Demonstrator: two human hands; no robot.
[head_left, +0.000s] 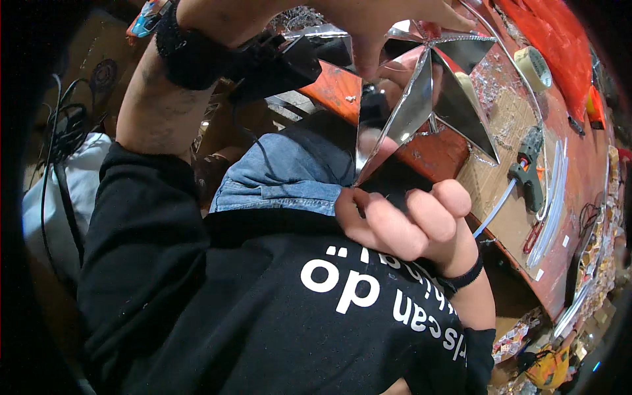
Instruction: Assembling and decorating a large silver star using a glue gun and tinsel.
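A star with mirrored, faceted points point(415, 95) is held over my lap at the red table's edge. From above, my left hand point(372, 23) spans it, with thumb and fingers spread around and gripping its upper part. Below, my right hand point(415, 220) is closed, its fingers curled, with thumb and forefinger pinching the star's lower tip. Beaded silver trim runs along some of the star's edges. Part of its top is hidden behind my left hand.
On the red table point(559, 263) lie a cardboard sheet point(507, 118), a glue gun point(528, 171), clear glue sticks point(554, 204), a tape roll point(532, 68) and a red plastic sheet point(559, 39). A white cord runs past the star. Black cables point(62, 131) hang at left.
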